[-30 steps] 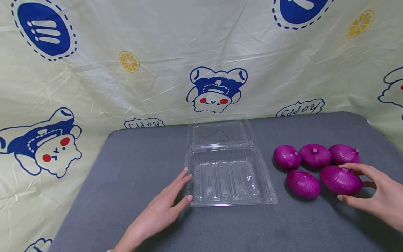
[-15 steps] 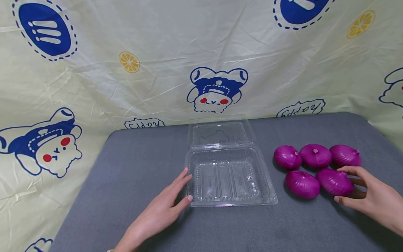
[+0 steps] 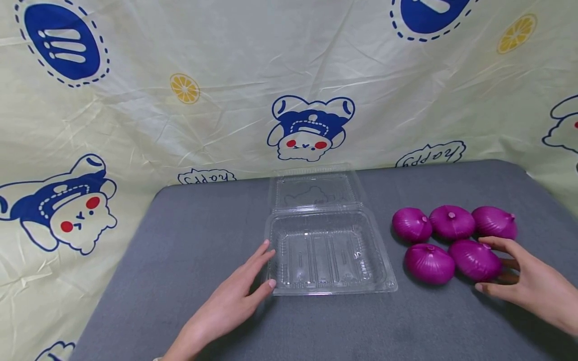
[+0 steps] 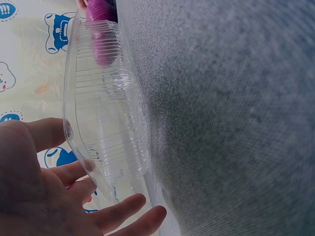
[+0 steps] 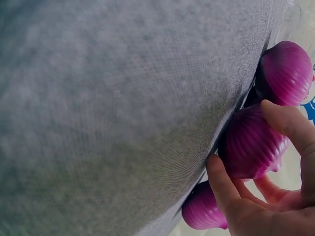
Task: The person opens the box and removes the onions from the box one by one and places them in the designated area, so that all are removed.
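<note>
A clear plastic clamshell container lies with its lid folded back on the grey table. At its left rim rests my left hand, fingers spread; in the left wrist view the fingertips of this hand meet the rim. To the right, my right hand has its thumb and fingers around a red onion in the front row. That onion sits low by the table in the right wrist view. Beside it on the left is another red onion, close against it.
Behind the front pair is a row of three more red onions, left, middle and right. A pale printed cloth hangs behind the table.
My right hand has shifted left with its onion, bringing it against the front-left onion and nudging that one slightly left. The left hand and container stay put.
</note>
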`<state>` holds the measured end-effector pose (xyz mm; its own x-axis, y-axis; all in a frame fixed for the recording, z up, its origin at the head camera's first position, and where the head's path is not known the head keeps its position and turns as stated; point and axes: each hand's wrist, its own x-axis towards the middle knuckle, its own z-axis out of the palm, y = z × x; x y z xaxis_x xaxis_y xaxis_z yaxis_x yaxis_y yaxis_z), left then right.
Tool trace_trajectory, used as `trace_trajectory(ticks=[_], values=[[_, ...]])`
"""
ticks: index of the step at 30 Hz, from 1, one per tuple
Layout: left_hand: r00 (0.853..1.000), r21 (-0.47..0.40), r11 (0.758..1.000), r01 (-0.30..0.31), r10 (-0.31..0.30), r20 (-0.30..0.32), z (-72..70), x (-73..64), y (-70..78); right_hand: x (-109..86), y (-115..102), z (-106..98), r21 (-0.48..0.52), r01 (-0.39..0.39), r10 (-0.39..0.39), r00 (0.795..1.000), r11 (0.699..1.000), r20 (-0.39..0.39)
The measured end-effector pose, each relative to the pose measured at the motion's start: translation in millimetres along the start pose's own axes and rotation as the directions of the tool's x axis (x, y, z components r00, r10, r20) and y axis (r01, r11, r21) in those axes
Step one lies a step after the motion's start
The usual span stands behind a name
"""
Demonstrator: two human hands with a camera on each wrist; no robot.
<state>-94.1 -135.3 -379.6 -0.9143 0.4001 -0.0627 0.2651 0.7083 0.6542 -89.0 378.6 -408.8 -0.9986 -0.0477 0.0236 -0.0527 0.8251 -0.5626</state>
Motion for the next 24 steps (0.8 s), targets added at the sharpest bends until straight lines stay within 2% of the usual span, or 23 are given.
trace_trajectory(ticks=[7,12,16,20,24], values=[[1.0,-0.003,1.0,0.0,0.0,-0.005,-0.3,0.6,-1.5,3.7,0,-1,-0.001,-0.053,0.053,0.998,0.999,0.037],[1.0,-0.002,1.0,-0.03,0.03,-0.004,0.3,2.1,-3.0,-0.2,-1,0,-0.005,-0.057,0.057,0.998,0.998,-0.008],[0.999,0.005,0.999,-0.045,0.045,0.008,0.3,3.4,-3.8,-4.9,-7,1,0.017,-0.004,0.006,0.995,1.0,-0.095],[0.999,0.004,0.999,-0.048,0.048,0.018,-0.1,5.3,-4.3,-9.9,-21,-2,-0.008,0.077,-0.077,0.979,0.997,-0.188],[0.999,0.008,0.999,-0.047,0.047,-0.001,-2.5,5.5,-4.1,-12.5,-44,-6,-0.055,0.125,-0.134,0.97,0.991,-0.202]])
